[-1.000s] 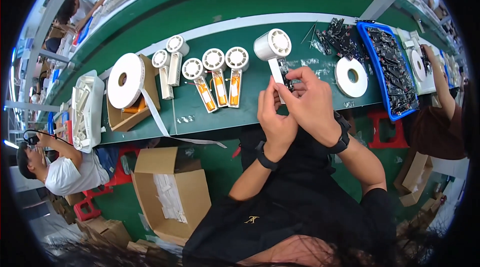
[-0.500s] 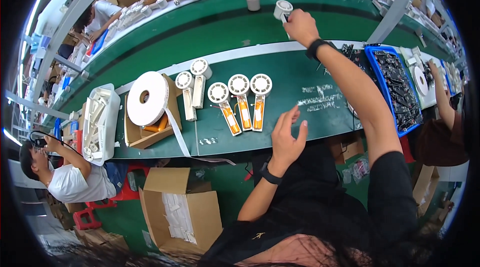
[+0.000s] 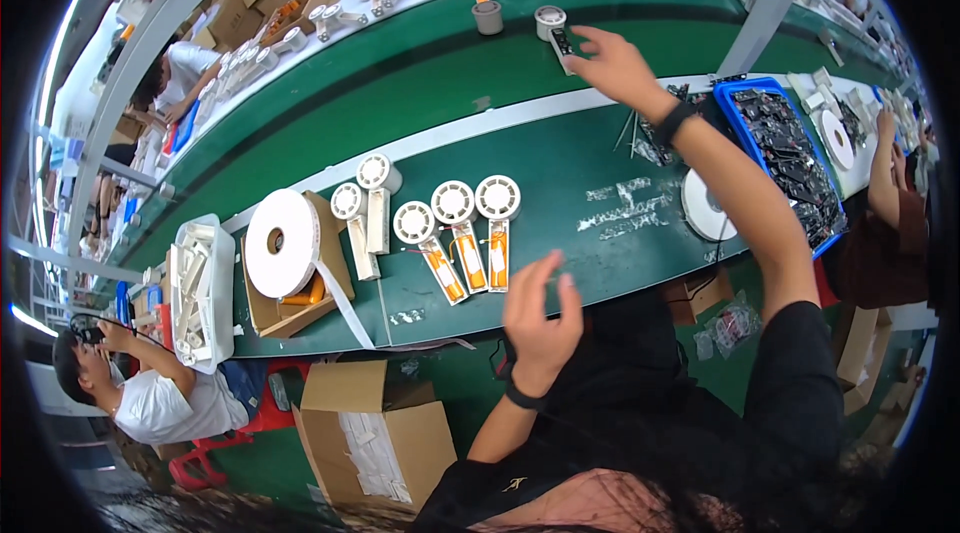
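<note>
My right hand (image 3: 622,71) reaches out over the green belt, fingers apart, with its fingertips beside a white handheld fan (image 3: 550,23) whose handle carries a black circuit board. The hand looks free of the fan, which lies on the belt. Above the near table edge, my left hand (image 3: 541,328) is open with nothing in it. Just beyond and left of it lie three white fans, one of them a fan (image 3: 498,201) with an orange battery in its opened handle. Two more fan bodies, including a fan housing (image 3: 376,173), lie further left, with no orange showing in their handles.
A white tape roll (image 3: 283,245) rests in a cardboard box beside a clear bin (image 3: 205,333) of white parts. At the right stand another white roll (image 3: 705,208) and a blue tray (image 3: 735,113) of black boards. Another fan (image 3: 487,18) sits on the belt. People work nearby.
My right hand has let go of the fan on the belt and its fingers have spread. My left hand has shifted left and nearer. The whole view has turned slightly.
</note>
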Demonstrator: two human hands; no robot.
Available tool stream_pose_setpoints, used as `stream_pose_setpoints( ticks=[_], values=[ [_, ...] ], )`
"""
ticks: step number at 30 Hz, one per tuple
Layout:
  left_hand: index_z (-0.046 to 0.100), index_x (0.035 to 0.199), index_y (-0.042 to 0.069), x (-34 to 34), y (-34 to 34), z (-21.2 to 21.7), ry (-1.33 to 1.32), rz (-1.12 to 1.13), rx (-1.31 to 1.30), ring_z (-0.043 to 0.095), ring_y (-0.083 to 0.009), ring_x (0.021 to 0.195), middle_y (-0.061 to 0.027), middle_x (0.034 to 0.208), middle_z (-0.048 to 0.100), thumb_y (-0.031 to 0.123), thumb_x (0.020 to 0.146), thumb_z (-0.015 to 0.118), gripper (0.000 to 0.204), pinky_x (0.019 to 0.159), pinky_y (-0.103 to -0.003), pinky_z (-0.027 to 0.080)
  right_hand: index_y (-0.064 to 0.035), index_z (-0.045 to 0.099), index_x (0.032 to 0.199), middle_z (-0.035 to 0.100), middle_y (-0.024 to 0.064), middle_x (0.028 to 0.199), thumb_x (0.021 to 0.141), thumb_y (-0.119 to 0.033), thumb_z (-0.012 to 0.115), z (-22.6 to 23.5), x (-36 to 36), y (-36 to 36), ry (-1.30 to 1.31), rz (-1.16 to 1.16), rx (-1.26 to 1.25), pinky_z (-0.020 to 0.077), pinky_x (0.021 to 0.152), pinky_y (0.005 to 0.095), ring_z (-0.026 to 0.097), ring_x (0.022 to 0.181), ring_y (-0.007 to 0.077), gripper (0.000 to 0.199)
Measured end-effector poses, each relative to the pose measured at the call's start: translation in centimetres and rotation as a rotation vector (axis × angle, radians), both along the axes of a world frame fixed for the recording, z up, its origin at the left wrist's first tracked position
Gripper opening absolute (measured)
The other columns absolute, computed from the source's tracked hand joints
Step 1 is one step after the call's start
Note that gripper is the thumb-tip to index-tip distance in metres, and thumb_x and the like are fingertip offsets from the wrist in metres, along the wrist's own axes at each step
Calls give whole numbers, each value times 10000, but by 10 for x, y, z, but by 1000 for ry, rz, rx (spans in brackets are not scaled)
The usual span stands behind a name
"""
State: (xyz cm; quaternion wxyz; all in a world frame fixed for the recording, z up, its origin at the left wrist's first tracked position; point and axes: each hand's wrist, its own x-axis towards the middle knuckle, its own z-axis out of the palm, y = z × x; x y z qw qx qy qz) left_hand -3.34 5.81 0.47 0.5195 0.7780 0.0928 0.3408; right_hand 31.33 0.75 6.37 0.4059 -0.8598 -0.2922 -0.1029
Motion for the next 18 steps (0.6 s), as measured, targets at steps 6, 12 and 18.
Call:
stream_pose_setpoints(
  ticks=[6, 12, 18],
  values=[
    [690, 1265, -22, -10, 27, 18, 316, 589, 542, 596, -392, 1152, -193, 1207, 632, 111, 896, 789, 405, 995, -504, 487, 41, 733, 1199, 792, 131, 1053, 952, -228, 777, 64, -70, -150, 550, 109, 56, 595, 814, 367, 743, 897, 225, 369],
    [671, 1200, -7, -1, 29, -14, 336, 582, 681, 580, -396, 1129, -181, 1167, 587, 190, 880, 810, 401, 967, -539, 480, -18, 765, 1165, 757, 106, 1012, 917, -125, 751, 14, -113, -193, 156, -107, -344, 591, 789, 379, 724, 871, 257, 271],
    [645, 1068, 2, 7, -5, 4, 364, 514, 363, 636, -387, 1026, -170, 1135, 590, 210, 859, 823, 344, 847, -516, 530, -60, 797, 1098, 687, 121, 1099, 906, -44, 702, -30, -90, -194, -253, 49, -513, 562, 906, 438, 661, 1058, 348, 215]
  ],
)
